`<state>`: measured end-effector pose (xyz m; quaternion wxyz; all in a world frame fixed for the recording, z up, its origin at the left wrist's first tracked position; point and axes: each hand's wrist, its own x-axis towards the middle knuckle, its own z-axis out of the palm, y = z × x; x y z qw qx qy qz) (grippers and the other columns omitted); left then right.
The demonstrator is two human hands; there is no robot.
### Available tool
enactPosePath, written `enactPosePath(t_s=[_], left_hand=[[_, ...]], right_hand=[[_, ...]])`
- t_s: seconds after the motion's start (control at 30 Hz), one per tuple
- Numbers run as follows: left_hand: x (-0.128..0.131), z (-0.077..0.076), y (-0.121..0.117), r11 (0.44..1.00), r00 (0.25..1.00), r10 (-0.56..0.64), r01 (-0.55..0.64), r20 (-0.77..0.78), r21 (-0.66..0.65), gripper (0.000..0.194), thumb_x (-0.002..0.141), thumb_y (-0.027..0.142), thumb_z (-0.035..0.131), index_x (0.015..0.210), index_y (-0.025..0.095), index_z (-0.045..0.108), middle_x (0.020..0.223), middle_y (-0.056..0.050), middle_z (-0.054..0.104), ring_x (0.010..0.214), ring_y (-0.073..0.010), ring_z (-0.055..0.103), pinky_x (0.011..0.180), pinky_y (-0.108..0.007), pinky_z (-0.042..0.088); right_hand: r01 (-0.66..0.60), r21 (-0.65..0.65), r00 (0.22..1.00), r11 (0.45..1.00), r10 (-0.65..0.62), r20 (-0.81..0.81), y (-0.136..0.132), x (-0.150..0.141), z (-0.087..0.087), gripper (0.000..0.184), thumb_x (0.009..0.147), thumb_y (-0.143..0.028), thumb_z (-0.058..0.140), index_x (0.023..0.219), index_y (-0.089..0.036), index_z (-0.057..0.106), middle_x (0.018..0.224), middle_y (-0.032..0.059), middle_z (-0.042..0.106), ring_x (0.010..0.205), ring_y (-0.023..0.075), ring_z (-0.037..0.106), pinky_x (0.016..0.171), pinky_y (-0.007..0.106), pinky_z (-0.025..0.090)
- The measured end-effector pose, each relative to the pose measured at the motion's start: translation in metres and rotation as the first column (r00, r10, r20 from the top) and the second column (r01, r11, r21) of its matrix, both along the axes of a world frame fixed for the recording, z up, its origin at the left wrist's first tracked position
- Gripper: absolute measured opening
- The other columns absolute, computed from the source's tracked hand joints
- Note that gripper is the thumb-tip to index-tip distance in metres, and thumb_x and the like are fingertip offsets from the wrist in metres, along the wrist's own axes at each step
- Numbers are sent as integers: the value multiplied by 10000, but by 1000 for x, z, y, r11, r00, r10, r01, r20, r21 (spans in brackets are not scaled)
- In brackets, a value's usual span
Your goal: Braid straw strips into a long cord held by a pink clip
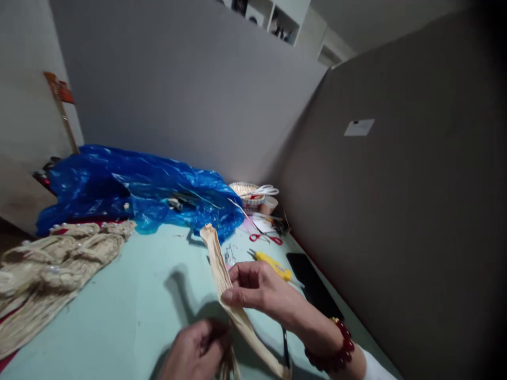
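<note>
Pale, fibrous and creased, a dried strip (pixel 217 266) rises over the table (pixel 146 295), pinched between the right hand's (pixel 261 295) thumb and fingers; its lower end curves right, near the frame's bottom edge. The left hand (pixel 194 348), partly cut off, curls its blurred fingers beside loose strands (pixel 226 367); whether they grip these, I cannot tell. Far left, a blue plastic bag's (pixel 150 184) contents are unclear; near left, the frame crops braided bundles (pixel 59 264).

The tabletop (pixel 130 279) is pale mint, the lined strip (pixel 216 258) at seven o'clock cream, the plastic (pixel 152 184) at nine blue.
</note>
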<state>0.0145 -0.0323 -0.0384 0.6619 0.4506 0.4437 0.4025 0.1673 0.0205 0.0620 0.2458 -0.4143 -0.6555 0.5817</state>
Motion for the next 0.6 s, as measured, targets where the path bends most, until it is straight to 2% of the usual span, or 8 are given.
enactPosePath(t_s=[0.07, 0.17, 0.23, 0.33, 0.43, 0.5, 0.6], left_hand=[[0, 7, -2, 999, 998, 20, -19, 62, -29, 198, 687, 371, 759, 711, 184, 697, 586, 32, 653, 650, -176, 621, 672, -256, 490], [0, 21, -7, 995, 999, 25, -21, 33, -99, 165, 659, 309, 783, 711, 176, 699, 599, 32, 646, 622, -138, 577, 588, -195, 440], [0, 27, -9, 988, 1000, 25, -24, 4, -155, 189, 606, 280, 815, 679, 169, 681, 592, 38, 627, 585, -109, 529, 549, -166, 401], [-1, 28, -10, 982, 999, 37, -41, -23, -185, 207, 596, 275, 817, 667, 161, 660, 588, 48, 583, 522, -66, 425, 473, -132, 305], [-2, 23, -12, 987, 998, 15, -25, -58, -161, 156, 671, 271, 769, 708, 163, 664, 568, 72, 505, 468, -39, 294, 426, -133, 194], [-2, 21, -12, 987, 997, 8, -19, -73, -159, 124, 696, 259, 751, 729, 171, 670, 574, 77, 488, 471, -41, 291, 431, -136, 198], [-1, 22, -12, 976, 997, 27, -43, -79, -212, 170, 655, 278, 783, 697, 171, 659, 612, 59, 538, 514, -56, 380, 455, -133, 268]], right_hand=[[33, -19, 998, 999, -32, 47, -24, 14, -17, 260, 740, -338, 729, 729, -154, 547, 648, -39, 463, 597, 90, 366, 533, 212, 268], [76, 7, 987, 997, -76, 140, -50, 26, -34, 164, 770, -252, 660, 719, -161, 534, 643, -42, 462, 593, 92, 375, 529, 218, 275], [104, 48, 974, 993, -112, 197, -59, 28, -41, 142, 790, -231, 617, 712, -169, 516, 636, -44, 462, 585, 93, 381, 522, 218, 285], [112, 121, 959, 986, -139, 247, -63, 25, -43, 139, 819, -239, 579, 718, -177, 506, 628, -46, 475, 577, 92, 400, 512, 211, 299], [100, 241, 938, 965, -172, 300, -62, 21, -43, 151, 825, -229, 570, 700, -181, 499, 600, -53, 479, 562, 88, 416, 509, 210, 296], [92, 299, 923, 950, -194, 331, -62, 20, -45, 163, 831, -228, 567, 691, -184, 495, 589, -55, 484, 554, 85, 419, 509, 209, 293], [87, 351, 910, 932, -218, 352, -64, 20, -51, 161, 847, -243, 557, 707, -190, 500, 600, -54, 507, 557, 86, 424, 511, 208, 293]])
